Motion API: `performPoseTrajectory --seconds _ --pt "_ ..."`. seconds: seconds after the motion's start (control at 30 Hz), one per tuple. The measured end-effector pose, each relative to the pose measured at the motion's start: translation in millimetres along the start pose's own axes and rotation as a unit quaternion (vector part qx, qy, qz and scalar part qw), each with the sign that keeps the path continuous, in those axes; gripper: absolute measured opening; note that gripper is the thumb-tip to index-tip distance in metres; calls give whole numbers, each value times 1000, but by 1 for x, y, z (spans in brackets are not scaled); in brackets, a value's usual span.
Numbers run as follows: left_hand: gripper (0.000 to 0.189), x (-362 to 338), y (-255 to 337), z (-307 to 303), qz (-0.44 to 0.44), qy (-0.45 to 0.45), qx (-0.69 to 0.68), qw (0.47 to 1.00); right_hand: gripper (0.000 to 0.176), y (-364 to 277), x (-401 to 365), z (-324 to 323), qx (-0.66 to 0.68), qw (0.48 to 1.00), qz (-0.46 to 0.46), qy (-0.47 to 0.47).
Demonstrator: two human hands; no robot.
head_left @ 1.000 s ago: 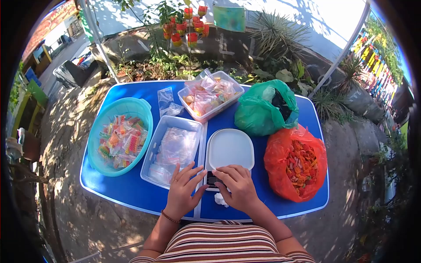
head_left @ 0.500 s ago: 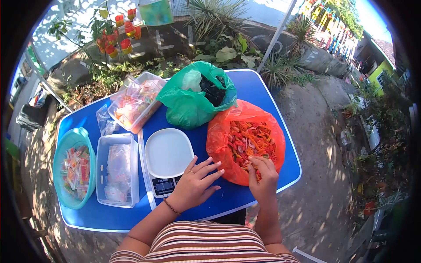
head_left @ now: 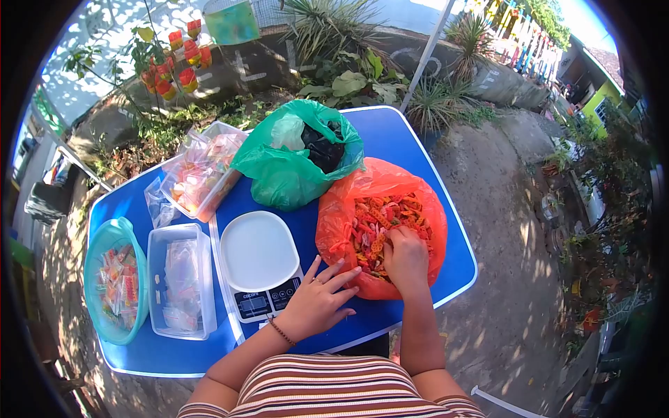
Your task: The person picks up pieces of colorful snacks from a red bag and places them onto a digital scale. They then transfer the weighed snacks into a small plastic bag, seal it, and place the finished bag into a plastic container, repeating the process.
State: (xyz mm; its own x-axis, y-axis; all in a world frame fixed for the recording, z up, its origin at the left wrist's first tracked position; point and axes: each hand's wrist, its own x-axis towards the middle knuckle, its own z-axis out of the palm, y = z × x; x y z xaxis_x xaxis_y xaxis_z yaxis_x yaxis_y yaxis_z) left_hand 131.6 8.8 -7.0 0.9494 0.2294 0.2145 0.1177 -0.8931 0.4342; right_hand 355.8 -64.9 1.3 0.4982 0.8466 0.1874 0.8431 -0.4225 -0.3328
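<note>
An orange plastic bag [head_left: 435,268] lies open on the blue table, filled with small orange and red snack pieces [head_left: 376,221], some of them lattice-shaped. My right hand [head_left: 408,259] is inside the bag's mouth, its fingers curled down and pressed together on the pieces; the fingertips are partly hidden. My left hand [head_left: 319,301] is open, palm down and fingers spread, its fingertips at the near left side of the bag. Just left of that hand stands a kitchen scale [head_left: 268,301] with a bare white platform [head_left: 258,251].
A green plastic bag [head_left: 279,184] with a black bag inside stands behind. On the left are a clear tub [head_left: 211,306] of plastic packets, a turquoise basket [head_left: 143,292] of packed snacks and another filled tub [head_left: 226,191]. The blue table [head_left: 390,139] has a white edge.
My right hand has moved forward and left, deeper into the orange bag among the snack pieces. My left hand stays spread beside the bag. The view has shifted slightly.
</note>
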Motion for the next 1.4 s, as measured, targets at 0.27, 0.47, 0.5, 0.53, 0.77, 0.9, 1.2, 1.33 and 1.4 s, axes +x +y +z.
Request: performPoseTrajectory --seconds 0.27,0.47,0.5,0.53,0.77,0.9,1.2,1.33,1.4 --pt "37 -13 -3 -3 -7 35 -8 999 19 6 38 26 19 997 -43 62" --pt "33 -29 -4 -13 -41 81 -31 995 19 2 35 23 -22 999 -8 42" --pt "32 -34 -4 -15 -46 88 -34 994 19 3 33 23 3 999 -4 50" --pt "31 -39 -5 -17 -51 96 -36 993 18 4 31 23 28 998 -1 59" --pt "27 -73 -11 -35 -99 155 -38 982 11 -89 14 -10 293 939 -139 113" --pt "27 -83 -12 -33 -113 159 -50 979 16 -148 4 48 238 936 -257 -25" --pt "30 -90 -7 -38 -124 160 -63 977 30 -150 6 35 252 932 -251 72" --pt "30 -87 -8 -38 -114 154 -78 978 24 -78 17 -12 186 967 -114 133" --pt "29 -84 -7 -37 -110 152 -84 979 26 -25 22 -17 119 985 18 125"
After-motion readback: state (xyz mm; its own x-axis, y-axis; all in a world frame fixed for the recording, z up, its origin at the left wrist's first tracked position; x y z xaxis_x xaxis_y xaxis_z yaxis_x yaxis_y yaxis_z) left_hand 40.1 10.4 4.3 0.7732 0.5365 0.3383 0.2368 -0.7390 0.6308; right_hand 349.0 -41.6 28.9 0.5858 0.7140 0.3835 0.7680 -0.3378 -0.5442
